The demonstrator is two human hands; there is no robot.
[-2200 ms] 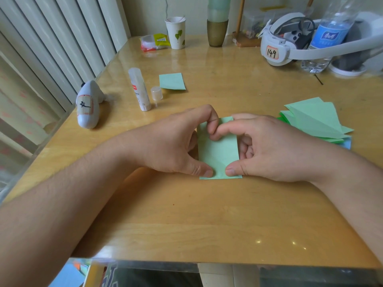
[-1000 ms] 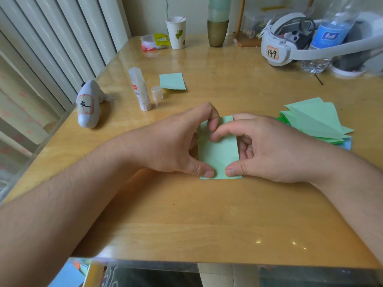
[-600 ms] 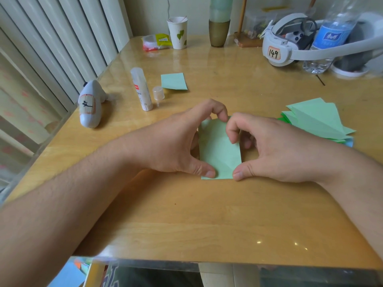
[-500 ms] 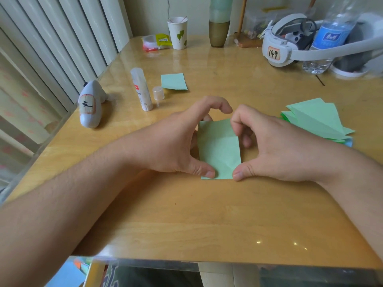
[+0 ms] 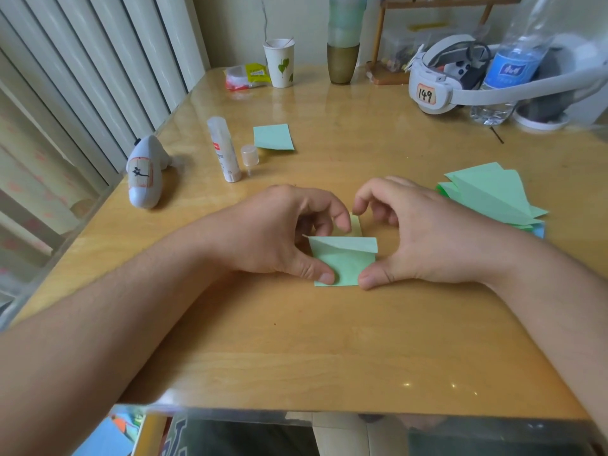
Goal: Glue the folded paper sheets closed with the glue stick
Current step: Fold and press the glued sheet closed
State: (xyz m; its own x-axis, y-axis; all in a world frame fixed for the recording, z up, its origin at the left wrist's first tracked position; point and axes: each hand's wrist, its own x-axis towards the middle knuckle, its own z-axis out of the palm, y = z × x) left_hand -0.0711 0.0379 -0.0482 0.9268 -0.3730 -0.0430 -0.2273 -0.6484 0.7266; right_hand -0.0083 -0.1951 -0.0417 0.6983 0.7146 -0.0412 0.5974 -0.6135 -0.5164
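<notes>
Both thumbs pin the near edge of the folded paper sheet (image 5: 342,263) flat on the table (image 5: 296,340): the left hand (image 5: 279,235) presses its thumb on the near left corner, its grip curled with the fingertips at the raised flap at the far edge, while the right hand (image 5: 418,235) presses its thumb on the near right corner, its fingers bent in an arch just above the paper, touching nothing that can be seen. This pale green sheet is thin and matte, its upper flap folded over toward the person along a straight crease. On the glossy, honey-coloured wooden top, the glue stick (image 5: 223,149), a slim white cylinder, stands uncapped well to the far left, its small translucent cap (image 5: 249,156) just beside it and a small square of green paper (image 5: 273,137) near that. A fanned stack of green sheets (image 5: 490,197) lies to the right
</notes>
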